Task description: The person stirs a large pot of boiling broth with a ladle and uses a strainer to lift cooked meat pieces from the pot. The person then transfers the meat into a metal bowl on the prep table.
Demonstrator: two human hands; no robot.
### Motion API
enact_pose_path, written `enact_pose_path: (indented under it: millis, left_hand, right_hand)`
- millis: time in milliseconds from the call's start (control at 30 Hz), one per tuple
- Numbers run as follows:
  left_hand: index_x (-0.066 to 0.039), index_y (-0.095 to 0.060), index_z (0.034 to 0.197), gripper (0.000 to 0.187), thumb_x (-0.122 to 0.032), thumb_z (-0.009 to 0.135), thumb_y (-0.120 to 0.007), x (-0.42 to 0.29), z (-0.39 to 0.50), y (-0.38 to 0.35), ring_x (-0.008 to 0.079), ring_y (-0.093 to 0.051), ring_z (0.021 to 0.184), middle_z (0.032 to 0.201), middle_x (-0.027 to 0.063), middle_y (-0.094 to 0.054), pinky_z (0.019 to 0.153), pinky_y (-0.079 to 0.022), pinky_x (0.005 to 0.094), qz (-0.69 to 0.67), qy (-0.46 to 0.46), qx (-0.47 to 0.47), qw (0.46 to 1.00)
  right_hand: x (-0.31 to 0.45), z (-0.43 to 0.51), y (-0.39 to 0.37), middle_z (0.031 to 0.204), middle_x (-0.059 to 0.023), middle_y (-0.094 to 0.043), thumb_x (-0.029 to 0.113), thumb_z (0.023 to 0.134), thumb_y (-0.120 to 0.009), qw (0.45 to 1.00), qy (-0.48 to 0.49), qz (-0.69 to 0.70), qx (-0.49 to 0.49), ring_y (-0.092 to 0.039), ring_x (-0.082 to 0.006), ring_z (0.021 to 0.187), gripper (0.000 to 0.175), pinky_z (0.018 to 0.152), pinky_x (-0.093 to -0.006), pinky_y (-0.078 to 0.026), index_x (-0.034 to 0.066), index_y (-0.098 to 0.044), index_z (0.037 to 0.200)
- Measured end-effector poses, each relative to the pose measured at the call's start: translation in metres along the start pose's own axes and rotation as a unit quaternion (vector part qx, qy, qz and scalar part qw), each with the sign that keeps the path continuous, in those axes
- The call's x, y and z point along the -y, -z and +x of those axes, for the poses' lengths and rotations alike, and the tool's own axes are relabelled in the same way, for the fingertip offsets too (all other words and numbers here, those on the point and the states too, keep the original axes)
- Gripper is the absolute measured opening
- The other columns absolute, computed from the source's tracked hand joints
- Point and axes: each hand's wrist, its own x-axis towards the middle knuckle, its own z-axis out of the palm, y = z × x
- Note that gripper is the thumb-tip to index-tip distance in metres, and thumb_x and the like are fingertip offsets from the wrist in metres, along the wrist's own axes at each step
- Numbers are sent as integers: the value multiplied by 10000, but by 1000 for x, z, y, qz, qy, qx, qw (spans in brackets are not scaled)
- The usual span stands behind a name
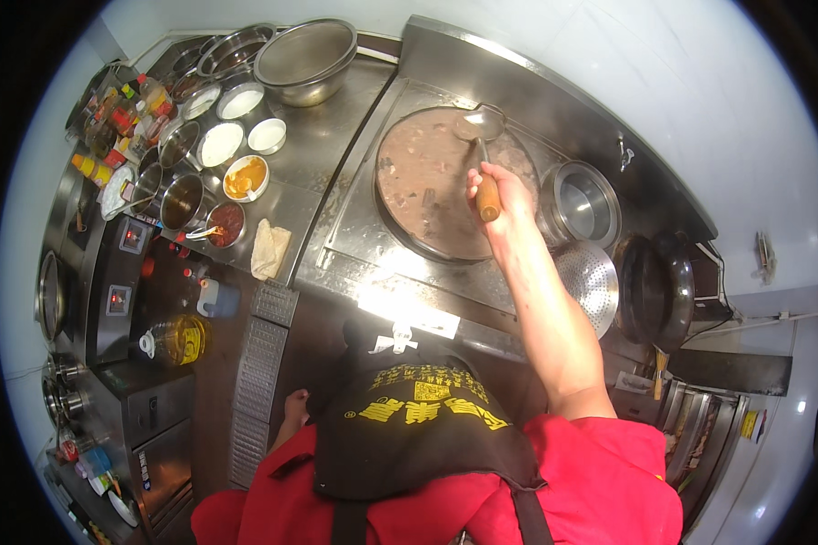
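My right hand grips the wooden handle of a metal ladle, its arm stretched out over the steel stove. The ladle's bowl is at the far rim of a large round wok, which is nearly full of cloudy brownish liquid with pieces in it. Pale foam and dark bits show on the surface. Down by my left side, beside the black apron, hangs my left hand. It is partly hidden, and I cannot tell how its fingers are set.
Right of the wok stand a steel pot, a perforated strainer and dark woks. The left counter carries a folded cloth, a bowl of red sauce, an orange-paste bowl, white-filled bowls, steel basins and several bottles.
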Motion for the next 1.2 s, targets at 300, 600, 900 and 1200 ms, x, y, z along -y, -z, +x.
enact_pose_path:
  millis: [300, 600, 900, 1200]
  left_hand:
    - [-47, -771, 1004, 138, -164, 937, -744, 1, -5, 4, 117, -624, 753, 872, 51, -731, 656, -502, 342, 211, -50, -47, 975]
    - [-43, -747, 975, 119, -149, 920, -741, 23, 41, 14, 145, -609, 690, 803, 64, -677, 584, -479, 352, -4, 71, -21, 997]
    - [-55, -743, 925, 97, -141, 890, -770, -14, 12, -7, 117, -597, 717, 779, 31, -665, 653, -485, 339, 52, 29, -21, 998]
    - [-41, -738, 956, 145, -170, 896, -765, 10, 40, 6, 136, -615, 723, 783, 59, -686, 667, -494, 360, 71, 42, 25, 996]
  right_hand:
    - [-12, -15, 4, 827, -99, -620, 95, 1007, -566, 999, -15, -13, 41, -580, -150, 614, 131, 511, -276, -518, -1, -481, 1033]
    - [-12, -39, 15, 823, -94, -624, 97, 1001, -582, 997, -29, -36, 54, -575, -134, 607, 128, 509, -262, -504, 4, -496, 1016]
    - [-56, -40, 21, 803, -97, -675, 89, 985, -603, 975, -18, -218, 32, -606, -173, 577, 77, 472, -318, -509, 46, -575, 1042]
    - [-48, -58, 55, 816, -88, -639, 98, 982, -634, 988, -74, -120, 66, -591, -175, 598, 109, 509, -314, -492, 42, -560, 1041]
